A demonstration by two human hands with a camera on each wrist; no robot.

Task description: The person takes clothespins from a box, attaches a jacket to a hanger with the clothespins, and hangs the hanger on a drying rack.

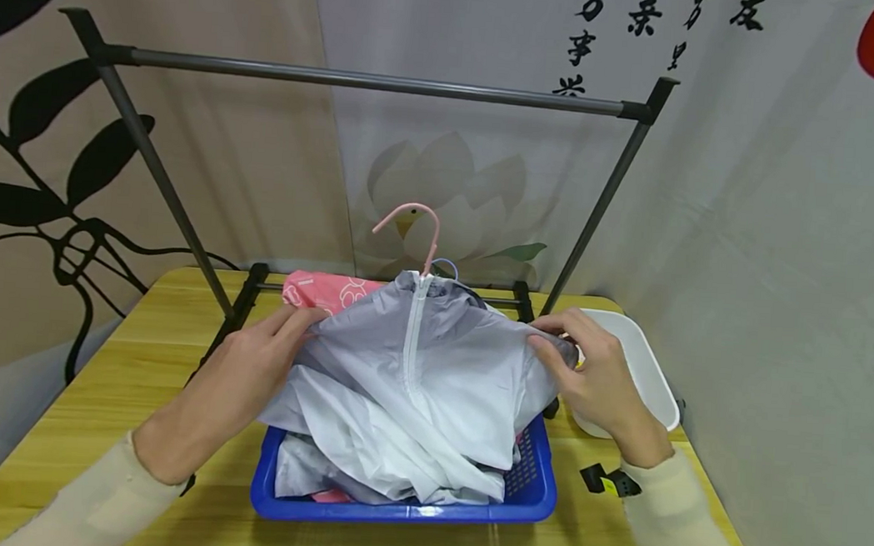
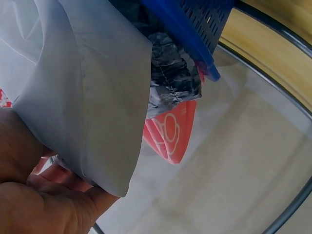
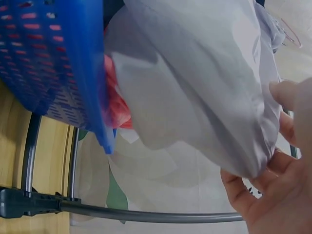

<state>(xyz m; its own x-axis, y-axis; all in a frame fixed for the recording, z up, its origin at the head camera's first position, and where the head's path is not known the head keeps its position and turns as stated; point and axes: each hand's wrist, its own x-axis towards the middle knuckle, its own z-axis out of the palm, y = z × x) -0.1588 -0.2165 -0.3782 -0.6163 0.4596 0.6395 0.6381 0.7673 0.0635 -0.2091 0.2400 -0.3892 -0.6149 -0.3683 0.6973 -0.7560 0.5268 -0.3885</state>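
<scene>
Both Hands Grip a Zip-Up Jacket at the Shoulders

A pale grey zip-up jacket (image 1: 400, 388) spreads over a blue plastic basket (image 1: 407, 515), with a pink hanger hook (image 1: 436, 239) rising from its collar. The left hand (image 1: 251, 370) pinches one shoulder between thumb and fingers; the right hand (image 1: 598, 375) pinches the other. Pink printed cloth (image 1: 323, 289) shows behind the jacket. The grey garment rack (image 1: 374, 78) stands beyond on the wooden table (image 1: 155, 331), and a white tray (image 1: 636, 356) lies near the right hand.

Home-like laundry corner | printed wall cloth (image 1: 779, 202) | wood-grain table (image 1: 149, 347) | clothes rack (image 1: 373, 81) | blue basket (image 1: 403, 515)
</scene>
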